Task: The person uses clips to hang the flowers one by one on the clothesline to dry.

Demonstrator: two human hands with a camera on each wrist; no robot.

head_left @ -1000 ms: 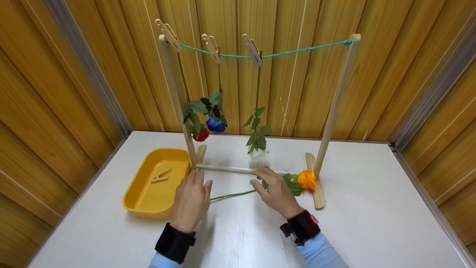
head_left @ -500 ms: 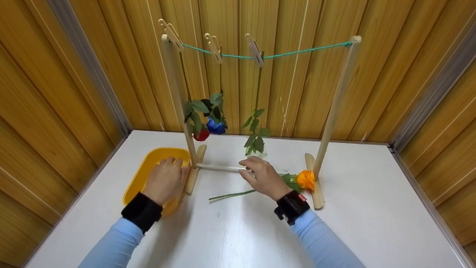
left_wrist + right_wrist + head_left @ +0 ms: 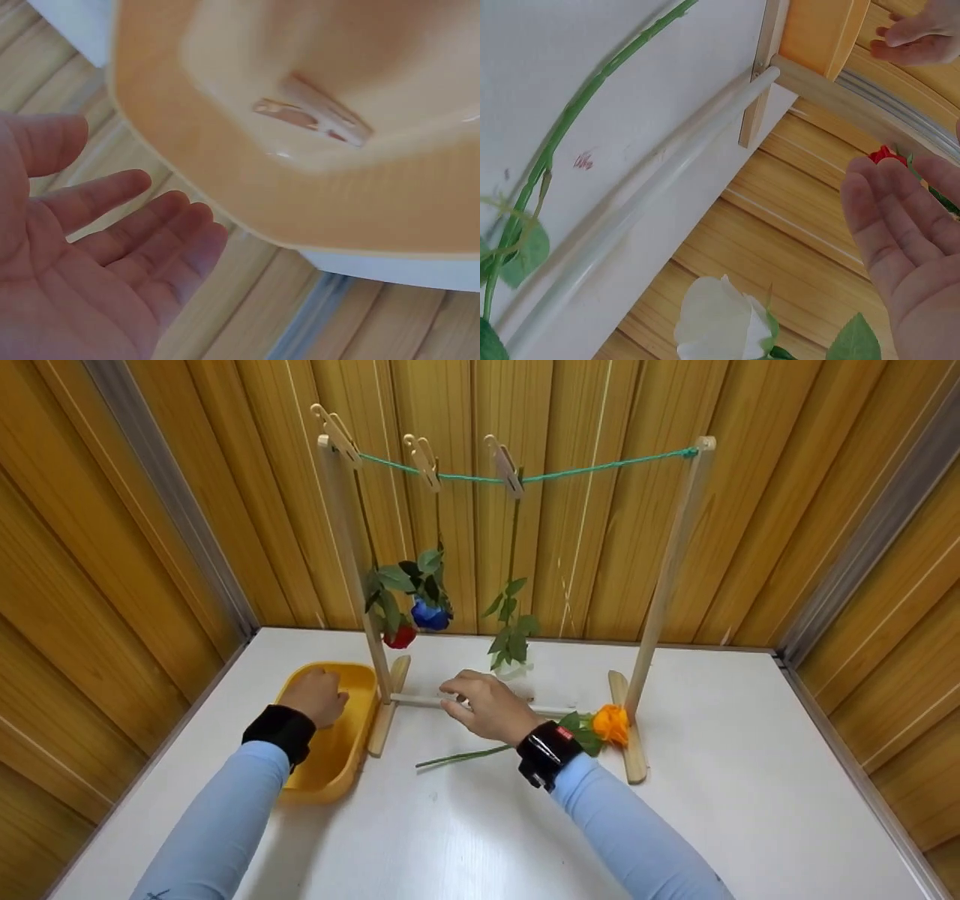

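My left hand [image 3: 315,697] hovers over the yellow tray [image 3: 341,750], fingers extended and loosely bent, holding nothing. Inside that tray lies a wooden clothespin [image 3: 322,112], apart from the fingers; in the head view the hand hides it. My right hand [image 3: 491,706] is held above the rack's bottom bar [image 3: 416,700], fingers slightly bent around empty air. Beneath it, an orange rose [image 3: 611,725] lies on the table, its green stem [image 3: 461,757] pointing left. Behind that hand a white rose [image 3: 720,322] hangs upside down.
A green cord [image 3: 585,470] spans the wooden rack's left post [image 3: 349,540] and right post [image 3: 671,570]. Clothespins [image 3: 422,463] on it hold the white rose, a blue rose [image 3: 430,615] and a red rose [image 3: 400,636]. Wood-patterned walls [image 3: 600,547] enclose the white table [image 3: 720,780].
My left hand has moved left from beside the rack to over the tray. The right hand has shifted left, away from the orange rose, which stays lying on the table.
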